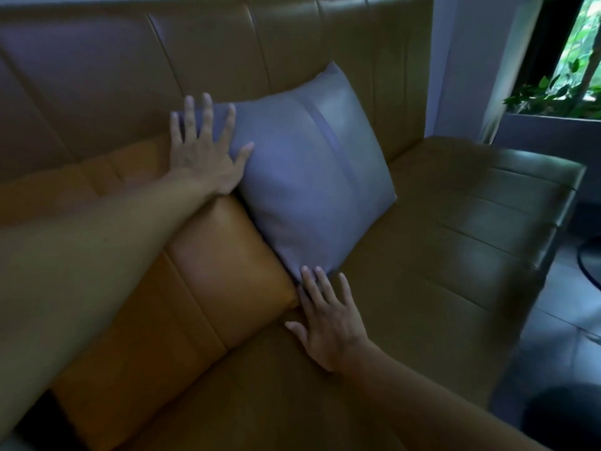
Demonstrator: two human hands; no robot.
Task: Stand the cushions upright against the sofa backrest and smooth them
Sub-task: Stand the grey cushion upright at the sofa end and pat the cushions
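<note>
A grey square cushion [312,170] leans upright against the tan leather backrest [227,53] of the sofa, tilted like a diamond. My left hand [205,151] lies flat with spread fingers on the cushion's upper left corner. At the cushion's lower corner my right hand [328,317] rests flat, fingertips touching the fabric. An orange leather cushion [227,265] lies beside the grey one, under my left forearm, and the grey cushion overlaps its edge.
The sofa seat [439,255] stretches right to its end, beyond which are a grey tiled floor [559,336] and a round dark base. A window with green plants [559,89] is at the top right.
</note>
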